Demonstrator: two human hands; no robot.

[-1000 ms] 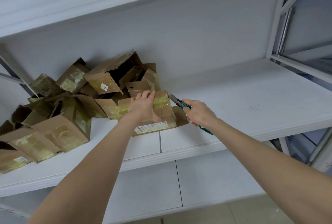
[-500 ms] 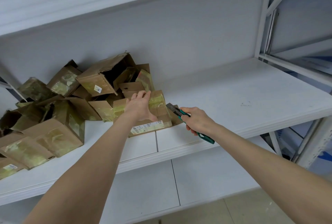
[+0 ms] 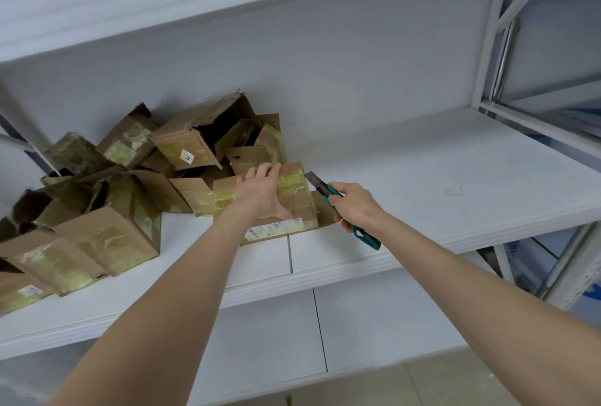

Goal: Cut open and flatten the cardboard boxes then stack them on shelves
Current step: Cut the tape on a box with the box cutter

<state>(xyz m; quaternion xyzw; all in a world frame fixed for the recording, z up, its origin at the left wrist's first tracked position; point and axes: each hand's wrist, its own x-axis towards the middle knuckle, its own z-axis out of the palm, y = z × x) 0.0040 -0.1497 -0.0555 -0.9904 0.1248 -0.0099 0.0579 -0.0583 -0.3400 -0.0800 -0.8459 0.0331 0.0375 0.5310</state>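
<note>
1 taped box (image 3: 297, 192), long axis left-right, near shelf (image 3: 422, 184) front edge, right of box pile (image 3: 113, 197). Left hand (image 3: 260, 192) fingers curl over its far edge. Right hand (image 3: 354, 207) grips knife (image 3: 329, 191), blade pointing up-left at box's right end. Shelf surface extends rightward.

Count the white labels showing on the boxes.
3. Long label on the box under the left hand; small label on the open box behind; third label on the far-left box. More may be hidden.

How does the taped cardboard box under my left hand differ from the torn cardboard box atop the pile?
The taped box lies flat on the white shelf; the torn box tilts, dark inside showing. The taped box has a long label, the torn box a small sticker. Both bear tape.
</note>
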